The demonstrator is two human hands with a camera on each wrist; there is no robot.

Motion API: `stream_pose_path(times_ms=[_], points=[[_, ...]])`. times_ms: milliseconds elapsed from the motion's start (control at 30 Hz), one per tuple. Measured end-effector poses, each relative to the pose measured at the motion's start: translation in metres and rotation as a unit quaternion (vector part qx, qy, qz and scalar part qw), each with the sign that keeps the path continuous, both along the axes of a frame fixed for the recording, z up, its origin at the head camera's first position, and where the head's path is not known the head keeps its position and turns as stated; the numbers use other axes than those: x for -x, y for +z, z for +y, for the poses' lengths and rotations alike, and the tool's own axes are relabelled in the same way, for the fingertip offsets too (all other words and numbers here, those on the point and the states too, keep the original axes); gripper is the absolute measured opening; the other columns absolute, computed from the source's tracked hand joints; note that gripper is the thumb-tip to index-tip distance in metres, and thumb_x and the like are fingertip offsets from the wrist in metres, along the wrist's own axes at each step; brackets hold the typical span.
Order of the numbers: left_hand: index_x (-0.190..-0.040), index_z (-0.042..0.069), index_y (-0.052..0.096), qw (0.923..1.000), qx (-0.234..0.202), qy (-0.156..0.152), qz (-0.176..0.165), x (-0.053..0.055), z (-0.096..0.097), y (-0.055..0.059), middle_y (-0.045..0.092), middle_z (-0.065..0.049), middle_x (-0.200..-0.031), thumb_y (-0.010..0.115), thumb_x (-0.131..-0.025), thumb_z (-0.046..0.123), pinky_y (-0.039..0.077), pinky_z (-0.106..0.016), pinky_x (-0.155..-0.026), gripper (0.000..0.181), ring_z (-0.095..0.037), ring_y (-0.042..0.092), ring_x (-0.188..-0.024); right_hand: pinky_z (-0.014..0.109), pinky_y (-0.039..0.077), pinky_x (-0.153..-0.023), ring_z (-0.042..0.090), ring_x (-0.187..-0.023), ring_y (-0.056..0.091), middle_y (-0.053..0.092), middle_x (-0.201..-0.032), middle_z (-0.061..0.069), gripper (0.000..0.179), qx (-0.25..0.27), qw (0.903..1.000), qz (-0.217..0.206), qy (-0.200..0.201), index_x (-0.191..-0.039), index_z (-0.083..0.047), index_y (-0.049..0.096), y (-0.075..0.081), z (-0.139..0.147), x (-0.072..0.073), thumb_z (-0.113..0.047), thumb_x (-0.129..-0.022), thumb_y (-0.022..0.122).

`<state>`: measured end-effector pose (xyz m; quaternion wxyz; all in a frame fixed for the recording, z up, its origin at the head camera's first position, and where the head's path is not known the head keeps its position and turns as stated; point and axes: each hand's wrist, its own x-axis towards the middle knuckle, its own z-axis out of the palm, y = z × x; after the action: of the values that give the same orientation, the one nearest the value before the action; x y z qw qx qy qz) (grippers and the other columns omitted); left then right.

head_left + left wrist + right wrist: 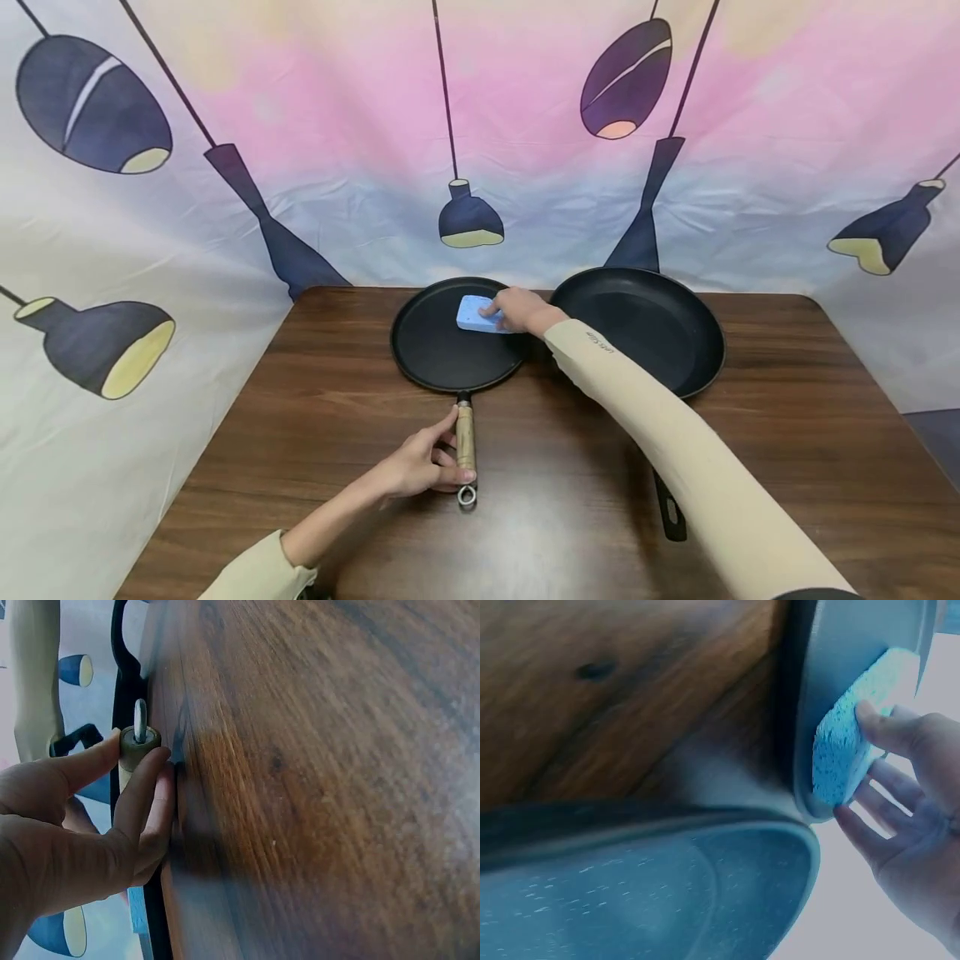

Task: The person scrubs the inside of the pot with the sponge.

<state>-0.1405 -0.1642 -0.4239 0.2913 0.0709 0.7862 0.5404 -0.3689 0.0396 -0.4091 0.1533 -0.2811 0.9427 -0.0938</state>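
Note:
A flat black griddle pan [442,350] lies on the table with its wooden handle [466,437] toward me. My left hand [423,462] grips that handle near its end, thumb on one side and fingers on the other; the metal hanging ring [140,720] sticks out past them in the left wrist view. On the pan's right half lies a light blue sponge [474,314]. My right hand [521,310] holds it between thumb and fingers, and in the right wrist view the sponge's porous side [847,739] shows against the pan surface.
A deeper black frying pan [637,321] stands close on the right, its black handle [670,508] pointing toward me under the right forearm. The brown wooden table [322,400] ends at a printed cloth backdrop [337,125] with lamp pictures.

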Motion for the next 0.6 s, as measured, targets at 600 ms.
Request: stream_pose_path(times_ms=[600], points=[[-0.161, -0.004, 0.013, 0.9985, 0.027, -0.013, 0.046, 0.001, -0.001, 0.001, 0.054, -0.020, -0.126, 0.083, -0.086, 0.010, 0.053, -0.021, -0.071, 0.104, -0.013, 0.069, -0.089, 0.043, 0.051, -0.109, 0.030, -0.131, 0.057, 0.062, -0.138, 0.013, 0.044, 0.025, 0.9935, 0.024, 0.108, -0.139, -0.020, 0.063, 0.004, 0.021, -0.043, -0.015, -0.096, 0.073]])
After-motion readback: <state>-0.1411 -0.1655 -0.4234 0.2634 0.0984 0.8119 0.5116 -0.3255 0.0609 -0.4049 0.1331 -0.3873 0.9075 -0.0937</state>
